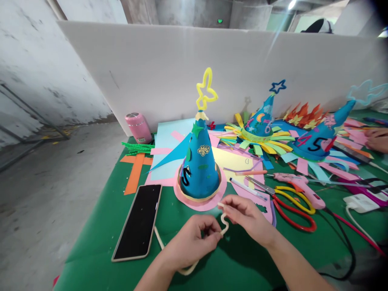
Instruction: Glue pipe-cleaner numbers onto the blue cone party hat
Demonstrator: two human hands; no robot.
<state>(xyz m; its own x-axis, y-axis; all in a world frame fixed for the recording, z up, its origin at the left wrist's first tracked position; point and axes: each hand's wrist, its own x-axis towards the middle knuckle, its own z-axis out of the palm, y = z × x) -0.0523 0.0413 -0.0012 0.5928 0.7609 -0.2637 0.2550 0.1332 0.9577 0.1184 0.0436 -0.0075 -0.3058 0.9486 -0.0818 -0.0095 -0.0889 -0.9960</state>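
A cream pipe cleaner (224, 222) runs between my two hands and bends in a small S-curve there. My left hand (198, 241) pinches it, and its long tail loops below that wrist toward the phone. The short end sits between the thumb and fingers of my right hand (247, 216). Just beyond my hands stands a blue paper cone hat (203, 169) with a pink brim (182, 199). It carries a black bent shape, a tan cloud shape and green pieces. A yellow star-like pipe cleaner shape (208, 89) rises from its tip.
A phone (138, 222) lies left of my hands. To the right are scissors (295, 208), a pink glue gun (300, 184) and a white charger (357, 203). Two more decorated hats (260, 119) stand farther right. A pink bottle (138, 127) is at the back; another person's hand (377, 139) is far right.
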